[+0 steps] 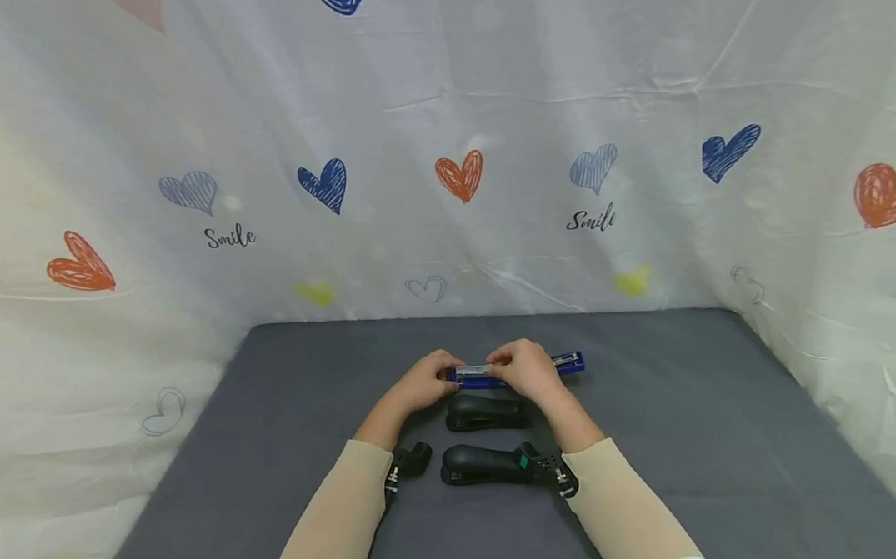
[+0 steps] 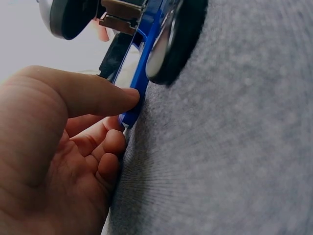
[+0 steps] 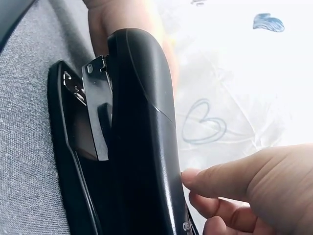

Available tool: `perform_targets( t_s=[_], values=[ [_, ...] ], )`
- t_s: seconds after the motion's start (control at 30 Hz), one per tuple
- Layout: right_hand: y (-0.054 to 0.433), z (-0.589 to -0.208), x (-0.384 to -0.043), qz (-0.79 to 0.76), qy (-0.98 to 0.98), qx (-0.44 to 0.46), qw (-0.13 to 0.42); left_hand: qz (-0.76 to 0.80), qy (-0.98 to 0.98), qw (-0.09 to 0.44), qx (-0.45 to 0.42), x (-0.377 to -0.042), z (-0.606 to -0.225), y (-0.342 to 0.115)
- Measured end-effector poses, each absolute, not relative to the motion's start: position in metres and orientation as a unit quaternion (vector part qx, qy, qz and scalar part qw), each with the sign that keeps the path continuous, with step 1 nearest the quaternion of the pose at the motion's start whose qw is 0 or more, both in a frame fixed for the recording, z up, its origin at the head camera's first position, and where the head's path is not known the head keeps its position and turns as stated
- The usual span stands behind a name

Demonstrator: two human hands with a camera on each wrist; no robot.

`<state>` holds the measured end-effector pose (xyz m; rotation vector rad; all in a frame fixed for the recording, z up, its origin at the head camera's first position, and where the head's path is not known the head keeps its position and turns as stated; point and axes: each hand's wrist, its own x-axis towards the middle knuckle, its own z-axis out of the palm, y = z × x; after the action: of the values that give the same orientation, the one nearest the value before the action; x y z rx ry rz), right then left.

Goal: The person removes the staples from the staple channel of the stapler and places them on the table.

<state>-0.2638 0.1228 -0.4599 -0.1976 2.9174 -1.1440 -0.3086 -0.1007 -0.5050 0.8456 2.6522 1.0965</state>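
Note:
A blue stapler point(image 1: 569, 362) lies opened out flat on the table, its light silvery strip point(image 1: 470, 370) facing up. My left hand point(image 1: 425, 380) pinches the stapler's left end between thumb and fingers; the left wrist view shows the thumb on the blue edge point(image 2: 143, 73). Over the middle of the stapler, my right hand point(image 1: 525, 369) has curled fingers with their tips at the strip's right end. In the right wrist view a black stapler point(image 3: 146, 122) hides what those fingertips point(image 3: 193, 177) touch. That black stapler stands between the wrist camera and the work.
Two black staplers lie nearer my body, one point(image 1: 484, 412) just below the blue one and another point(image 1: 482, 464) between my forearms. Grey cloth point(image 1: 688, 436) covers the table. A white curtain point(image 1: 522, 251) with printed hearts hangs behind and at the sides.

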Motion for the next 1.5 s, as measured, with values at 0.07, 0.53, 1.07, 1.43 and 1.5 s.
perform_targets(
  t_s=[0.07, 0.53, 1.07, 1.43, 1.5],
  values=[
    [0.121, -0.461, -0.266, -0.366, 0.928, -0.068, 0.001, 0.366, 0.885, 0.071, 0.278, -0.309, -0.506, -0.103],
    [0.193, -0.466, -0.243, -0.369, 0.929, -0.006, -0.017, 0.356, 0.869, 0.111, 0.325, -0.321, -0.511, -0.021],
    [0.202, -0.455, -0.242, -0.359, 0.933, 0.001, -0.036, 0.36, 0.864, 0.108, 0.336, -0.321, -0.51, -0.02],
    [0.218, -0.441, -0.235, -0.371, 0.928, -0.006, -0.033, 0.363, 0.861, 0.099, 0.342, -0.317, -0.51, -0.02],
    [0.221, -0.44, -0.233, -0.376, 0.926, -0.006, -0.035, 0.364, 0.861, 0.097, 0.341, -0.317, -0.51, -0.02]
  ],
)
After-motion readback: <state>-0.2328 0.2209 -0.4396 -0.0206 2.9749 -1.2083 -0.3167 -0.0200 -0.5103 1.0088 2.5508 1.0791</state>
